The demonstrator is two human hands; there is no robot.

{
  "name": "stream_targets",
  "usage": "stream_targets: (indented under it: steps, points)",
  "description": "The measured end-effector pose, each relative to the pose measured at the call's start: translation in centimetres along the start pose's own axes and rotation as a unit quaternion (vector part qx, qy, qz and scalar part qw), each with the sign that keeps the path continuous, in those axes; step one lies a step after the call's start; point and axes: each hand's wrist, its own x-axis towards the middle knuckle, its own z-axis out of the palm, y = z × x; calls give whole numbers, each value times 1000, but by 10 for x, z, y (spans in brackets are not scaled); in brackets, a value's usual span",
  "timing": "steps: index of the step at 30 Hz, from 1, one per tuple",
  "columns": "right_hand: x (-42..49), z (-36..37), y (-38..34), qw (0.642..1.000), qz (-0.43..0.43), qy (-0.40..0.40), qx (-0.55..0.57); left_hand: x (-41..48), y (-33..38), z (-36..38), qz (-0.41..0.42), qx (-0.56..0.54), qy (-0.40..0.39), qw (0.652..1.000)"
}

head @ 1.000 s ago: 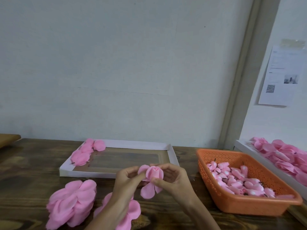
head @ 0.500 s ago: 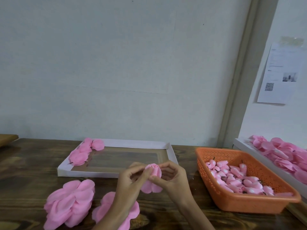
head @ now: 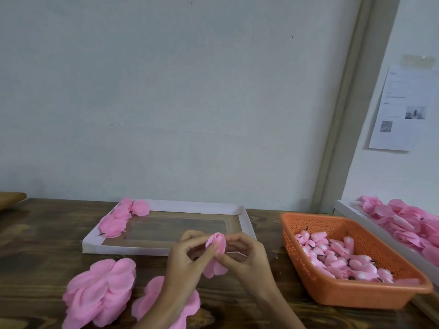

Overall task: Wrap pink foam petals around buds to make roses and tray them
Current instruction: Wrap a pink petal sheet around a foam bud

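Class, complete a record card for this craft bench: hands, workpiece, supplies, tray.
Hands: left hand and right hand both pinch the workpiece
Workpiece: half-wrapped pink foam rose, held over the dark wooden table
Supplies: loose pink foam petals near left; pink buds in orange perforated plastic basket right
Tray: white cardboard tray, few finished roses in far-left corner

tray point(head: 164, 251) behind petal piles point(head: 99, 290), basket point(head: 356, 296) right of tray, buds point(head: 337, 255) in basket

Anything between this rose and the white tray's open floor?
Nothing visible. The left hand and right hand pinch the rose just before the near wall of the white tray; finished roses occupy only its left end.
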Motion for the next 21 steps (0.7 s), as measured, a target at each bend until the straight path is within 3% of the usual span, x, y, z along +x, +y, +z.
stream_targets:
  steps: [6,12,17,21]
  points:
    - [0,-1,0,997,2,24,73,6,-2,-6,-34,-48,-32,998]
    - [6,-9,5,989,20,39,144,10,-8,-12,-155,-13,-63,986]
    - [7,-13,7,991,-2,4,135,11,-16,-12,-226,-108,9,968]
    - [6,-14,5,994,-27,-25,105,13,-21,-10,-215,-116,33,969]
